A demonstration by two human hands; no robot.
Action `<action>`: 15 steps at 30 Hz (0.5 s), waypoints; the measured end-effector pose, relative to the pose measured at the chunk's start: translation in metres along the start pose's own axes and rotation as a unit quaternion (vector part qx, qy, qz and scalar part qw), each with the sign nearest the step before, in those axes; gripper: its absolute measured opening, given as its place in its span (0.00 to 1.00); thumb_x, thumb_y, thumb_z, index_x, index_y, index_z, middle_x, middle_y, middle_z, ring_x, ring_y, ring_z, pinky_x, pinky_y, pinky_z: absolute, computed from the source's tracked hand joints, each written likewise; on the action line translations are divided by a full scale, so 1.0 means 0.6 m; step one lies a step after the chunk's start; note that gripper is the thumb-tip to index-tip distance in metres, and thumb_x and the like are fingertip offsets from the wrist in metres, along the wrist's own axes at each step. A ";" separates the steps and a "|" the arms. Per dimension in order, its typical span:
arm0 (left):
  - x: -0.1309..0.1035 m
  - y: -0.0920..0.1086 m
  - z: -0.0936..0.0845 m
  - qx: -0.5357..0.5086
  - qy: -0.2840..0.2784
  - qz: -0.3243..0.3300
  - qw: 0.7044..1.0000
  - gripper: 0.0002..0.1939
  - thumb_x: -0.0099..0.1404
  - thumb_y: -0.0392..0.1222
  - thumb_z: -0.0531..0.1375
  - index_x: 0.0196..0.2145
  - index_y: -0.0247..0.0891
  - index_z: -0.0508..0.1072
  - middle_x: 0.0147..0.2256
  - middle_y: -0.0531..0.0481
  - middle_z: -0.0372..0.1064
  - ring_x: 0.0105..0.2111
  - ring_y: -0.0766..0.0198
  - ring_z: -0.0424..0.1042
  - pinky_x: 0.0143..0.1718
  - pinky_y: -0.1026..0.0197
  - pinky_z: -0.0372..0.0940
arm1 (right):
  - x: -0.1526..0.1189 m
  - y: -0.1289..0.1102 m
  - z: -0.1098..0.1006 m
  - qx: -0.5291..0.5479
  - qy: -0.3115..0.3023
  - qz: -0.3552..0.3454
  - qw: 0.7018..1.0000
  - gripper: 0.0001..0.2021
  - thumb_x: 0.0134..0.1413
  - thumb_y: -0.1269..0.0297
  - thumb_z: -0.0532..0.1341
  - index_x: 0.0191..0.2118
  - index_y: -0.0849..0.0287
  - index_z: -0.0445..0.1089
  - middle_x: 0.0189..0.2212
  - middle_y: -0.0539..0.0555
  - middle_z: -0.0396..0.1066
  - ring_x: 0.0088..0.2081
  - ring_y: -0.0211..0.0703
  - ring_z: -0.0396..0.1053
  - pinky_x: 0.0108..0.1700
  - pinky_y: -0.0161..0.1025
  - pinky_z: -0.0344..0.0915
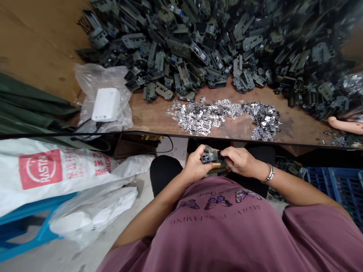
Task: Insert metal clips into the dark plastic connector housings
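Near my lap, just below the table's front edge, my left hand (196, 164) is wrapped round a grey-green plastic housing (209, 157) with slots in its side. My right hand (240, 160), a metal bracelet on its wrist, has its fingers pinched together at the housing's right end. What lies between those fingertips is too small and dark to name. On the table in front of both hands lie a pile of small shiny metal clips (195, 118) and a second, darker pile of metal pieces (266, 121).
A large heap of similar housings (181, 45) covers the back of the table. At left, a white plastic box (106, 104) with a cable rests on clear plastic. A white printed sack (70, 166) and a blue stool (42, 234) stand beside me; blue crates (340, 189) are at right.
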State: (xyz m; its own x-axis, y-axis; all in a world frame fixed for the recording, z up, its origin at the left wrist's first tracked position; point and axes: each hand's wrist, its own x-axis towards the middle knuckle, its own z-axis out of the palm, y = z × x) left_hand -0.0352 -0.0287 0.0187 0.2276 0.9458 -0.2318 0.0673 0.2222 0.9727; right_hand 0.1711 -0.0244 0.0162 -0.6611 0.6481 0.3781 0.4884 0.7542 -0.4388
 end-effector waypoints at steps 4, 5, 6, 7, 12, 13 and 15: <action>-0.001 -0.008 -0.002 0.014 0.001 0.004 1.000 0.19 0.44 0.37 0.72 0.36 0.40 0.76 0.32 0.51 0.77 0.30 0.64 0.73 0.34 0.63 0.68 | 0.000 0.004 0.007 0.098 0.025 0.089 0.991 0.07 0.61 0.71 0.56 0.40 0.58 0.71 0.30 0.53 0.76 0.31 0.38 0.74 0.34 0.36 0.72; -0.001 -0.010 -0.003 0.011 0.005 0.002 1.000 0.18 0.44 0.37 0.73 0.35 0.40 0.75 0.31 0.52 0.76 0.30 0.64 0.73 0.33 0.63 0.68 | -0.002 0.006 0.008 0.145 0.034 0.136 0.979 0.05 0.61 0.69 0.58 0.39 0.58 0.72 0.29 0.51 0.75 0.30 0.38 0.74 0.33 0.35 0.72; 0.000 -0.011 -0.003 0.003 0.011 -0.002 1.000 0.18 0.43 0.37 0.73 0.34 0.40 0.75 0.30 0.52 0.76 0.29 0.64 0.72 0.33 0.63 0.68 | -0.003 0.009 0.009 0.197 0.053 0.187 0.961 0.05 0.61 0.66 0.59 0.39 0.57 0.72 0.28 0.50 0.76 0.28 0.37 0.75 0.31 0.34 0.73; 0.000 -0.012 -0.003 -0.010 0.021 -0.005 1.000 0.18 0.43 0.36 0.73 0.33 0.40 0.74 0.30 0.52 0.75 0.29 0.64 0.72 0.33 0.63 0.68 | -0.005 0.012 0.011 0.248 0.078 0.236 0.936 0.06 0.60 0.63 0.61 0.40 0.57 0.73 0.28 0.50 0.76 0.28 0.37 0.75 0.29 0.34 0.73; 0.003 -0.016 -0.002 -0.051 0.067 0.002 0.996 0.21 0.39 0.34 0.74 0.32 0.40 0.73 0.30 0.51 0.75 0.29 0.64 0.72 0.32 0.63 0.67 | -0.011 0.014 0.036 0.404 0.168 0.348 0.829 0.16 0.53 0.54 0.67 0.43 0.58 0.72 0.37 0.55 0.79 0.31 0.40 0.77 0.31 0.39 0.77; 0.003 -0.016 -0.001 -0.047 0.069 0.009 0.996 0.21 0.39 0.34 0.74 0.32 0.40 0.73 0.31 0.51 0.75 0.29 0.64 0.72 0.32 0.63 0.67 | -0.010 0.011 0.043 0.410 0.168 0.348 0.826 0.16 0.53 0.54 0.67 0.43 0.58 0.72 0.36 0.55 0.79 0.32 0.40 0.77 0.33 0.40 0.77; 0.003 -0.016 -0.001 -0.031 0.071 0.022 0.997 0.20 0.41 0.34 0.74 0.33 0.40 0.74 0.31 0.51 0.76 0.29 0.64 0.72 0.33 0.63 0.67 | -0.008 0.002 0.055 0.384 0.185 0.340 0.838 0.16 0.54 0.54 0.66 0.44 0.57 0.71 0.37 0.56 0.79 0.34 0.40 0.77 0.36 0.40 0.77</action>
State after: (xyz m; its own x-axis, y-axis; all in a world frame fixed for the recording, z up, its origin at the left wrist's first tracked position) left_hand -0.0363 -0.0291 0.0093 0.0885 0.9781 -0.1886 -0.0008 0.1894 0.9819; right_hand 0.1561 -0.0302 -0.0132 -0.0874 0.9961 -0.0076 0.0763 -0.0009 -0.9971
